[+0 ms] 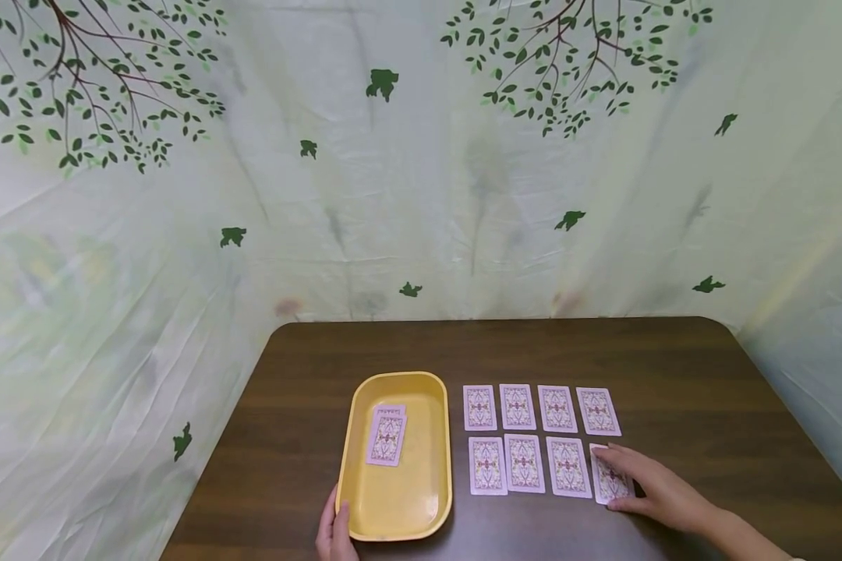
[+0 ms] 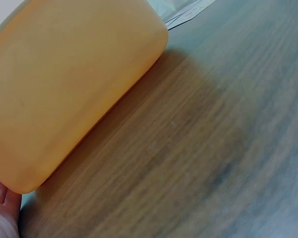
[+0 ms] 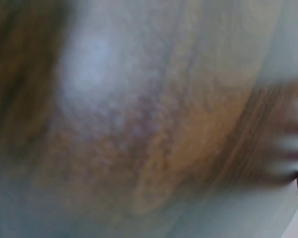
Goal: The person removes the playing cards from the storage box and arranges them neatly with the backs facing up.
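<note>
Beyond the far edge of the table hangs a pale, wrinkled sheet (image 1: pixel 421 195) printed with green leafy branches. Next in size: a dark brown, wood-grained table (image 1: pixel 673 366) with rounded far corners. On it, left of the card layout, a yellow, rounded-rectangular tray (image 1: pixel 407 491), apparently plastic.

Right hand (image 1: pixel 656 487) grips a card between thumb and fingers, thumb at the near end, fingers at the far end. Left hand (image 1: pixel 337 530) holds the tray's near-left corner, thumb at the rim, fingers outside.

Cards, smallest: the gripped purple-and-white patterned paper card (image 1: pixel 606 481) sits at the right end of the near row, apparently against the tabletop. Seven similar laid-out cards (image 1: pixel 557 409) complete two rows of four; the two leftmost of the near row touch. At least two overlapping tray cards (image 1: pixel 386 440) lie toward the tray's far half.

Handling, as judged: a light pinch on opposite ends should raise the card without bending it; lifting clear, rather than sliding, would spare its neighbour. A steady left hand keeps the tray from skidding.

Markings: ornate backs only; no brand, label or legible writing on cards or tray.
</note>
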`<action>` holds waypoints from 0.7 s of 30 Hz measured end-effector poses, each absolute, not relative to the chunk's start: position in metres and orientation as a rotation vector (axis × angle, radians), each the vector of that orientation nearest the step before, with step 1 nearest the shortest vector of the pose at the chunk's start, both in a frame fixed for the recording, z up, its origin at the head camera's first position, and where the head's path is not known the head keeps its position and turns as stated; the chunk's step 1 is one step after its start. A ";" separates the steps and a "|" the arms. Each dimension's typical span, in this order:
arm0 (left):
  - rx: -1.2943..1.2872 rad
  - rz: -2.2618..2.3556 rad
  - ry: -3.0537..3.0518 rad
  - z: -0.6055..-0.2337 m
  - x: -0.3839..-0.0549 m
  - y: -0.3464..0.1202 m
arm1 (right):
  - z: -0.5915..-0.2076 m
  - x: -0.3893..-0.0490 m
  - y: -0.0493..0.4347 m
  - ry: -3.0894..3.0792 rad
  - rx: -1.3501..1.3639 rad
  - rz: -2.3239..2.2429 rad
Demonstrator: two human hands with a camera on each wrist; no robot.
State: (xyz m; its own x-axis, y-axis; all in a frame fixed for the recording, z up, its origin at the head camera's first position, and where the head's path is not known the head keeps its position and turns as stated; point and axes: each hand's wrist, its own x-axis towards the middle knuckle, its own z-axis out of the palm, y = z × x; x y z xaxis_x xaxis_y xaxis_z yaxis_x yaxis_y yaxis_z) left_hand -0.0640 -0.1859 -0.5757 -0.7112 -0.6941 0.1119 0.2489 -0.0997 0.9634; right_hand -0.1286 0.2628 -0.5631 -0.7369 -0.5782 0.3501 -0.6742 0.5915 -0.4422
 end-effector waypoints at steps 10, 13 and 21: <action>0.545 -1.858 -1.560 -0.572 -0.064 -0.184 | -0.557 -0.132 0.263 -2.694 1.066 0.829; 0.513 -1.866 -1.550 -0.573 -0.064 -0.185 | -0.557 -0.133 0.264 -2.680 1.071 0.838; 0.535 -1.859 -1.571 -0.573 -0.063 -0.186 | -0.559 -0.134 0.268 -2.671 1.083 0.833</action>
